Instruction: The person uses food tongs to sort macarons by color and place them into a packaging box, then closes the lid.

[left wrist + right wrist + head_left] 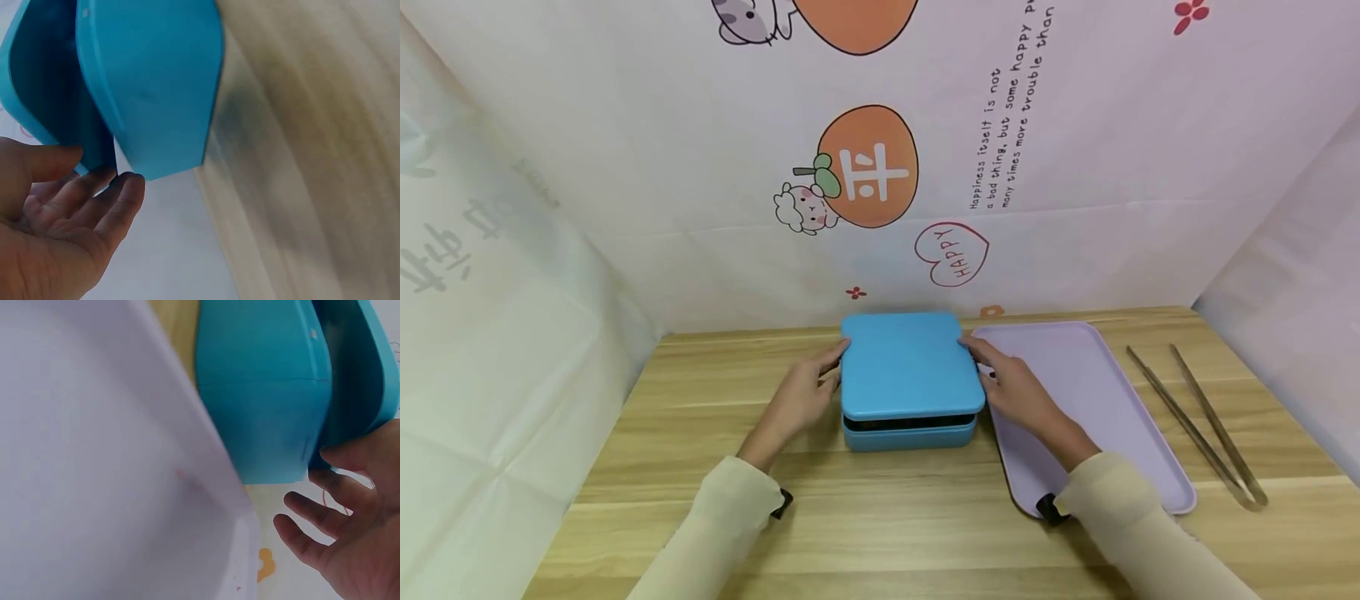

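A blue box lid (912, 364) sits raised and tilted over a square blue box (910, 439), with a dark gap along the front. My left hand (800, 398) holds the lid's left edge toward the back; in the left wrist view its thumb and fingers (128, 197) are at the rim. On the opposite side, my right hand (1021, 390) holds the lid's right edge, its thumb and forefinger at the rim in the right wrist view while the other fingers (300, 540) spread apart. What lies inside the box is hidden.
A pale purple tray (1097, 392) lies close to the box's right side, under my right forearm. Metal tongs (1213, 433) rest on the wooden table (895, 525) farther right. A printed cloth (700, 167) hangs behind the table.
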Motion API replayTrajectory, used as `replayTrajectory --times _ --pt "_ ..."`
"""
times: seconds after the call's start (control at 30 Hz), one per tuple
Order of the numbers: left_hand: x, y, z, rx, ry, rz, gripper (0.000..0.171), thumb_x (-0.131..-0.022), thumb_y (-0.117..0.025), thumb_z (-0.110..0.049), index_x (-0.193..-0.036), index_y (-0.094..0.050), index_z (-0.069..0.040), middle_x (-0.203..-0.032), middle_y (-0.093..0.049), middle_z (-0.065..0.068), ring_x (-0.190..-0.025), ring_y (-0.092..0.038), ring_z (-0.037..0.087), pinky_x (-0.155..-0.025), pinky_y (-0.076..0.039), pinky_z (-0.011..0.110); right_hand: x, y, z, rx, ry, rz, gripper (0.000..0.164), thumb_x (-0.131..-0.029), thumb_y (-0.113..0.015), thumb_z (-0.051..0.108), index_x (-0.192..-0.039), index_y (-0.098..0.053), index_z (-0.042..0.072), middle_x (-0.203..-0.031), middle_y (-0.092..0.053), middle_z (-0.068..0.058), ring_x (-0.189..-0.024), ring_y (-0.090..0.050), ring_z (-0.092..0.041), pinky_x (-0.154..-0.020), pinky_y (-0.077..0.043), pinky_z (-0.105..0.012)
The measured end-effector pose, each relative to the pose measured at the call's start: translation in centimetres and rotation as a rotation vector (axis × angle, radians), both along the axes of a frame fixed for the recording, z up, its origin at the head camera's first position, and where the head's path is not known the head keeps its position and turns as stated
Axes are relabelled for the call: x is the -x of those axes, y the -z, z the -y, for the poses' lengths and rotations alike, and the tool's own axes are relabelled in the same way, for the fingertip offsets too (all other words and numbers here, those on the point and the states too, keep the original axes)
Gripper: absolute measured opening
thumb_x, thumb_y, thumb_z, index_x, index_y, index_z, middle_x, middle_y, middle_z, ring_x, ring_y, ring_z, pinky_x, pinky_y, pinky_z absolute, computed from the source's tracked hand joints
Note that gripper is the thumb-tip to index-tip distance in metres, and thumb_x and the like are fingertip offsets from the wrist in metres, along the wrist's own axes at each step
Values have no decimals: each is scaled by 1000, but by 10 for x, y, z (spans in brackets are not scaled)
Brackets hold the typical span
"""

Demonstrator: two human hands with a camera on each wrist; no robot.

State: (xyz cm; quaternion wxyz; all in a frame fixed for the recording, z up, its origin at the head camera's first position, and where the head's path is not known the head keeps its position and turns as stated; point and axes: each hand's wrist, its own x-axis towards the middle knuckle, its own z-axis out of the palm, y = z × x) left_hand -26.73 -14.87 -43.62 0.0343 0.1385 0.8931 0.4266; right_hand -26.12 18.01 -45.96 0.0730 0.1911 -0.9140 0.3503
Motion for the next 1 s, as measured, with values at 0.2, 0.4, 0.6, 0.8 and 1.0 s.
replayTrajectory --times 0.2,0.4,0.6,0.8,1.0 --pt "-5 11 -4 68 6 0 65 -108 -50 -1 -166 -34 -25 -166 -42 8 -47 -40 13 -48 -41 24 -4 4 3 -59 28 -16 53 -103 -53 -5 -154 -46 0 -148 -57 -29 -130 -62 -46 -102 -54 -61" --pt "-10 18 -9 117 -14 -54 73 -104 -52 7 -167 -30 -22 -167 -40 7 -79 -66 19 -61 -48 25 -6 3 6 -121 26 -34 53 -101 -56 -6 -153 -46 -2 -135 -66 -31 -82 -70 -25 -79 -57 -47" --pt "-16 20 -13 166 -12 -81 73 -103 -48 10 -168 -25 -15 -169 -33 9 -148 -48 26 -104 -55 39 -8 2 9 -177 36 -34 55 -100 -58 -7 -153 -45 -4 -124 -70 -31 -69 -62 -17 -67 -52 -38" --pt "-16 22 -14 175 -27 -44 69 -106 -45 7 -168 -24 -15 -171 -31 7 -155 -36 25 -122 -40 45 -10 0 10 -231 37 -38 56 -99 -57 -8 -153 -44 -5 -118 -72 -28 -70 -61 -20 -64 -51 -37" --pt "-24 21 -7 104 -14 -39 62 -107 -43 3 -166 -30 -12 -158 -52 17 -97 -72 27 -77 -59 32 -22 -8 4 -221 -5 34 65 -95 -54 -13 -158 -39 -5 -142 -60 -32 -83 -64 -23 -72 -53 -37"
